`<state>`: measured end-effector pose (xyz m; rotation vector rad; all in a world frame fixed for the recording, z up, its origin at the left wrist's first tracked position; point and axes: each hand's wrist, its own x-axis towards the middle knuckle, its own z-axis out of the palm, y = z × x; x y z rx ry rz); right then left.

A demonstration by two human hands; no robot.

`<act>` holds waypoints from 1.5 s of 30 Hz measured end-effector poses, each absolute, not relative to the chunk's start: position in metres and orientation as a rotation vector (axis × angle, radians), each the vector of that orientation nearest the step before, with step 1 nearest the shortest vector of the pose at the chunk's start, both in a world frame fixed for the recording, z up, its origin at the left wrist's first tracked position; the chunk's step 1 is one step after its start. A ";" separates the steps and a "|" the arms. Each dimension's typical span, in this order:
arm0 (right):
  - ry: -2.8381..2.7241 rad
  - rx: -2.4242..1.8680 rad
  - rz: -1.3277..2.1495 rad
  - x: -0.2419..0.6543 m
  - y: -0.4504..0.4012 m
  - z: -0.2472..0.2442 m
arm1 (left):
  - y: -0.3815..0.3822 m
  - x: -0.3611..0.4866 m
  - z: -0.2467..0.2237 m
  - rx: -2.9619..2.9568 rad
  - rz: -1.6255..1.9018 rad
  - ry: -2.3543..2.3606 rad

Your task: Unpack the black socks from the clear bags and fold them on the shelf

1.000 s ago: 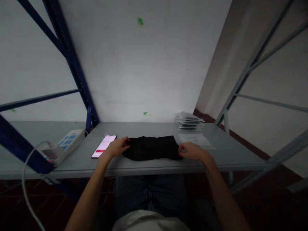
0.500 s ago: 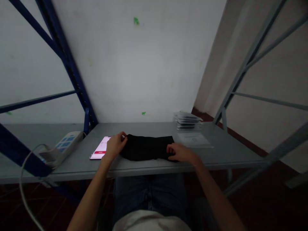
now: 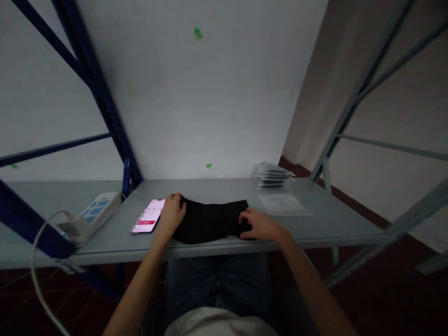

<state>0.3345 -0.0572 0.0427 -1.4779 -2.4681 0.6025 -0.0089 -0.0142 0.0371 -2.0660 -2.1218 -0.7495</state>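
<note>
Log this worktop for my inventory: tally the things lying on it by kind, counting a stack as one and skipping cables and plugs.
Black cloth item: 1
Smartphone: 1
Power strip: 1
Stack of flat packets: 1 (packets inside too blurred to count)
Single flat packet: 1
Total: 5

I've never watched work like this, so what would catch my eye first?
The black cloth, dark against the grey tabletop, with a hand at each end. Next, the glowing phone beside the left hand, and the white stack near the wall.
</note>
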 end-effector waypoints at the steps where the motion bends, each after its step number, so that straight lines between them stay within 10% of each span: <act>1: -2.457 -1.477 0.585 0.334 -0.057 0.042 | -0.016 -0.006 0.039 -2.134 -0.756 -2.031; 8: -2.333 -1.521 0.305 0.339 -0.047 0.038 | -0.026 0.017 0.042 -2.955 -0.575 -1.530; 25: -1.692 -1.649 0.043 0.328 0.067 0.034 | 0.065 0.047 0.041 -2.300 -1.009 -1.858; 45: -2.159 -1.653 0.025 0.295 0.028 -0.034 | 0.060 0.025 -0.022 -2.581 -0.545 -1.837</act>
